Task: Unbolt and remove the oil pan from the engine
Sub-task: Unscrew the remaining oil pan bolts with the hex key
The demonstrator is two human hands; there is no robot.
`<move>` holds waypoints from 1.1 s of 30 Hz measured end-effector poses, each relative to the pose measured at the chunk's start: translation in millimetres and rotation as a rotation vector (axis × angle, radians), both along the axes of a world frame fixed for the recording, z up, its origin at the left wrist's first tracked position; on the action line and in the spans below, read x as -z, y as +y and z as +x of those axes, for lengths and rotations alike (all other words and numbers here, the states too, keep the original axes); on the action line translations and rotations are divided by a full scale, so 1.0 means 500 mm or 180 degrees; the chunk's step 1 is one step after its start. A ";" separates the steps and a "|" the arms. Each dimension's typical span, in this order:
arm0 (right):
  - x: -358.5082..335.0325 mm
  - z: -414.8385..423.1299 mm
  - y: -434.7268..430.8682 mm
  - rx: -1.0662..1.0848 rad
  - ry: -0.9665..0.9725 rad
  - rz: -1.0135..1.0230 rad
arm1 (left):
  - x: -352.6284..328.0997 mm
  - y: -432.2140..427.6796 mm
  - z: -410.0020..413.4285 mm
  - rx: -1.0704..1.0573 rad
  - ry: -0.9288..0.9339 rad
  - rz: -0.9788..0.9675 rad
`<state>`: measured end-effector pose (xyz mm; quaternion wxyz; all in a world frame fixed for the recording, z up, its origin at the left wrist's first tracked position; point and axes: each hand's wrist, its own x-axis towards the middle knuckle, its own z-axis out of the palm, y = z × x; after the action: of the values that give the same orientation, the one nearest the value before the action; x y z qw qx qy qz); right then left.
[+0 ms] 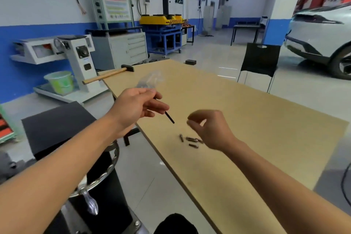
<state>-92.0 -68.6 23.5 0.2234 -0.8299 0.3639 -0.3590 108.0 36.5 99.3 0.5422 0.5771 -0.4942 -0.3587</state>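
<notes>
While the left hand (136,104) hangs above the near-left edge of the tan worktop (266,129), its fingers grip a thin black rod (169,117), whose free end slants down toward the bolts (190,139) and stops short of them. Those bolts, a small loose cluster of short metal pieces, lie flat on the worktop, some touching and one a little apart on the left. Just above and to the right of the bolts hovers the right hand (209,129), clear of the surface. Its fingers are curled inward with the thumb close to the fingertips, but the hand is blurred, so whether it pinches anything cannot be told. Beyond the bolts, past the left hand, a crumpled clear plastic bag (150,80) sits on the worktop. Farther still, a wooden-handled hammer (108,75) lies across the far-left corner, its handle jutting out over the edge. Well beyond the bolts to the right, off the worktop, a black chair (260,59) stands on the floor — and behind it a white car (319,40).
</notes>
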 end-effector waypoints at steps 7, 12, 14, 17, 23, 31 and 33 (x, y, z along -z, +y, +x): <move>-0.206 0.233 0.152 -0.1520 -0.0016 -0.0572 | -0.150 0.155 0.115 -0.0258 -0.1188 -0.0237; -0.300 0.451 0.346 -0.2443 -0.0659 -0.0763 | -0.272 0.401 0.253 -0.0909 -0.1579 -0.0288; -0.324 0.537 0.438 -0.2813 -0.0728 -0.0757 | -0.303 0.523 0.308 -0.1120 -0.1352 -0.0305; -0.352 0.648 0.585 -0.3417 -0.0686 -0.0705 | -0.323 0.701 0.375 -0.1297 -0.0898 -0.0287; -0.342 0.830 0.826 -0.4198 -0.0381 -0.0722 | -0.284 0.978 0.483 -0.1878 -0.0754 -0.0286; -0.274 0.953 0.912 -0.4493 0.0484 -0.0809 | -0.159 1.069 0.566 -0.2315 -0.0700 -0.0388; -0.268 0.961 0.896 -0.4439 0.0721 -0.0729 | -0.135 1.053 0.575 -0.2334 -0.0607 -0.0480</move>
<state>388.3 379.4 157.7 0.2731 -0.9197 -0.2704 -0.0800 395.6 563.2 166.6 0.6270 0.7048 -0.3283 -0.0483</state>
